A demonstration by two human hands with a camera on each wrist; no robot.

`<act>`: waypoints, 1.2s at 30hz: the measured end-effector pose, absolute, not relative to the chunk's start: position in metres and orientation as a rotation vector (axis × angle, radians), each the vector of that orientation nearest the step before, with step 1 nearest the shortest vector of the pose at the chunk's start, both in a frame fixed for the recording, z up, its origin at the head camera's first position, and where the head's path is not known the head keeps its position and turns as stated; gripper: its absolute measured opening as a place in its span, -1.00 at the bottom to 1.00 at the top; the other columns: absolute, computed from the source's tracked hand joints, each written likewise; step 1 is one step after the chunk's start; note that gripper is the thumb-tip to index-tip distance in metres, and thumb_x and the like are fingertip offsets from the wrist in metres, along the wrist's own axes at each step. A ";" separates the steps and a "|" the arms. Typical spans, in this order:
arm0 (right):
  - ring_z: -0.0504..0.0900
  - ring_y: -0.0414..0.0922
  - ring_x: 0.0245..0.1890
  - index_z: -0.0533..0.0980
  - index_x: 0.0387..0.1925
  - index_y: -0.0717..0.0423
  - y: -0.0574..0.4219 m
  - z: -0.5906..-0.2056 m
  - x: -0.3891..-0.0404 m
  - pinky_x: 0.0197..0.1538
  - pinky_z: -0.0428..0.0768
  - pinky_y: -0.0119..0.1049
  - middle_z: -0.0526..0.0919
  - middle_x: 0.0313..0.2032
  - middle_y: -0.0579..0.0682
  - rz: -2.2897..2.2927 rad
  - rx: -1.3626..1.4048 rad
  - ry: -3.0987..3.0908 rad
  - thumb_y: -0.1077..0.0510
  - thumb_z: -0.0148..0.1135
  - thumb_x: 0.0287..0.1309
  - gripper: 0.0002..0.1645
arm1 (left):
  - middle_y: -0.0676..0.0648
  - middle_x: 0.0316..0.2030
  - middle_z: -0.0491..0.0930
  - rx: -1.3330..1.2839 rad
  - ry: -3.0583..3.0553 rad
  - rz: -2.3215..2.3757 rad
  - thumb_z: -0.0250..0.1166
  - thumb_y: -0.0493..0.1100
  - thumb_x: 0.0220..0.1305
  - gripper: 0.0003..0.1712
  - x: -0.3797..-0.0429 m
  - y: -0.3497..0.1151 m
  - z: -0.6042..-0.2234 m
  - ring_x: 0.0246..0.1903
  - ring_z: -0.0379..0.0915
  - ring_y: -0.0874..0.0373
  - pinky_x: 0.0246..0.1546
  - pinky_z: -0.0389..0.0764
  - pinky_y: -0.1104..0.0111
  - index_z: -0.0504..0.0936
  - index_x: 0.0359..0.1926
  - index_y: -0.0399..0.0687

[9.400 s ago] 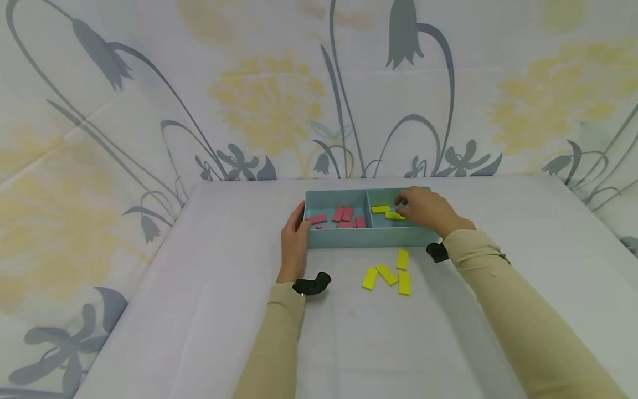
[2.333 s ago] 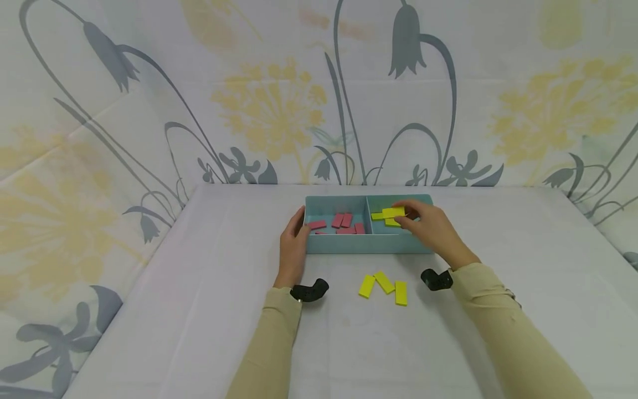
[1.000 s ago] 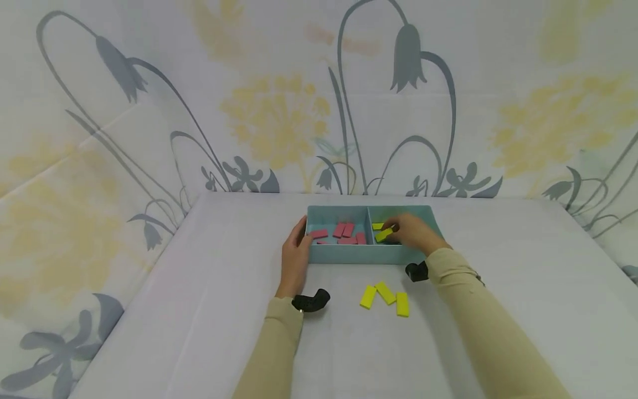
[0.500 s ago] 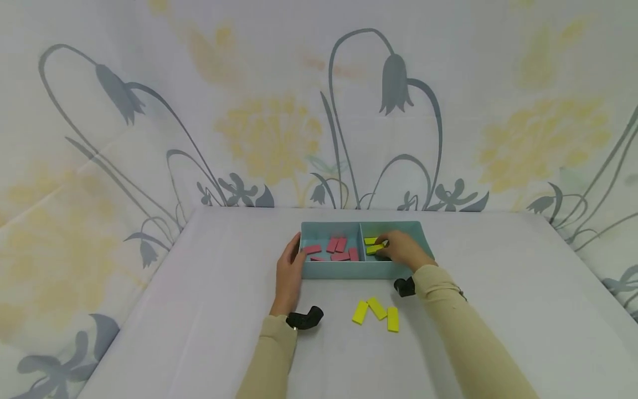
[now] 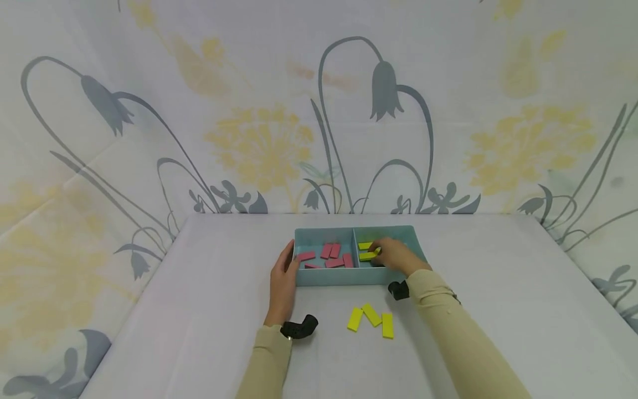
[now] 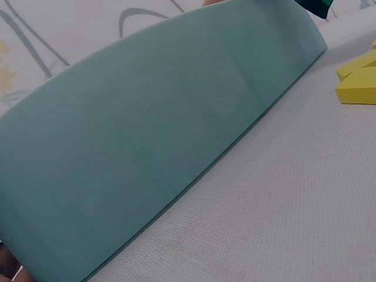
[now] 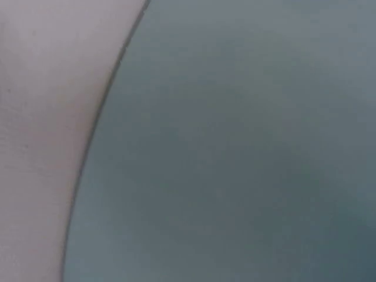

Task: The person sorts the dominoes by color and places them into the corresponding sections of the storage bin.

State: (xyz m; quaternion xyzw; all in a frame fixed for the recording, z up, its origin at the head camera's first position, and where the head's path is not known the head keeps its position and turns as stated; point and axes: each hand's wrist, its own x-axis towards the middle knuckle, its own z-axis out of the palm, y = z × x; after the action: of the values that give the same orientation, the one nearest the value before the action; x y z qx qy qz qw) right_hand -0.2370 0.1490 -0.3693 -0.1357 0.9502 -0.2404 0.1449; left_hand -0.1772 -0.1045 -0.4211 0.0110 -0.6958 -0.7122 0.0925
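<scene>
A light blue two-compartment box [image 5: 344, 278] stands on the table. Red blocks [image 5: 335, 263] lie in its left compartment. Yellow blocks [image 5: 366, 256] lie in the right one, partly covered by my right hand [image 5: 396, 256]. That hand reaches over the front wall, fingertips pinching a small yellow block [image 5: 377, 251] against the others. My left hand [image 5: 283, 285] holds the left end of the box, thumb at the front corner. The left wrist view shows the front wall [image 6: 147, 117] and fingers [image 6: 20, 275] at its end. The right wrist view shows only blurred box wall [image 7: 223, 147].
Three loose yellow blocks [image 5: 371, 315] lie on the white cloth in front of the box. A black wrist-worn device [image 5: 300, 327] sits on the left wrist, another [image 5: 399, 290] on the right. A flower-printed cloth [image 5: 269, 144] hangs behind the table.
Since the oldest frame, one yellow block has left the cloth and gone into the right compartment. Lately the right hand has lowered a yellow block there. The left hand stays on the box.
</scene>
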 end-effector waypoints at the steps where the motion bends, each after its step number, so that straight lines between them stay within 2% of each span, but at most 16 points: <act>1: 0.50 0.01 -0.21 0.47 -0.05 0.24 0.149 -0.370 -0.237 -0.13 0.47 -0.09 0.54 -0.15 0.16 -0.694 -0.384 2.737 0.22 0.14 0.10 -0.65 | 0.21 0.22 0.21 0.027 -2.067 -2.107 -0.03 -0.16 0.31 -0.50 -0.177 -0.104 -0.422 0.21 0.05 0.35 0.18 0.14 0.36 0.23 0.26 0.23; 24: 0.49 0.05 -0.18 0.47 -0.03 0.21 0.149 -0.369 -0.240 -0.14 0.46 -0.08 0.52 -0.10 0.21 -0.714 -0.320 2.750 0.20 0.10 0.12 -0.65 | 0.24 0.21 0.21 0.001 -2.072 -2.049 -0.01 -0.11 0.31 -0.50 -0.184 -0.105 -0.423 0.19 0.07 0.39 0.16 0.17 0.38 0.23 0.27 0.23; 36: 0.49 0.06 -0.13 0.46 0.01 0.16 0.150 -0.367 -0.238 -0.14 0.46 -0.07 0.50 -0.05 0.19 -0.721 -0.321 2.738 0.10 0.04 0.20 -0.63 | 0.12 0.25 0.19 -0.001 -2.073 -2.093 -0.02 -0.12 0.32 -0.49 -0.180 -0.106 -0.420 0.21 0.06 0.35 0.17 0.16 0.37 0.22 0.28 0.17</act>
State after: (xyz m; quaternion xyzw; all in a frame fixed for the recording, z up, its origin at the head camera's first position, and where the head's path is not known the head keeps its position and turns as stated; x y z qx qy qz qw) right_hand -0.2380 0.1501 -0.3670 -0.1113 0.9507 -0.2502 0.1458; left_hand -0.1803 -0.1057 -0.4202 -0.0003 -0.7004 -0.7071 0.0977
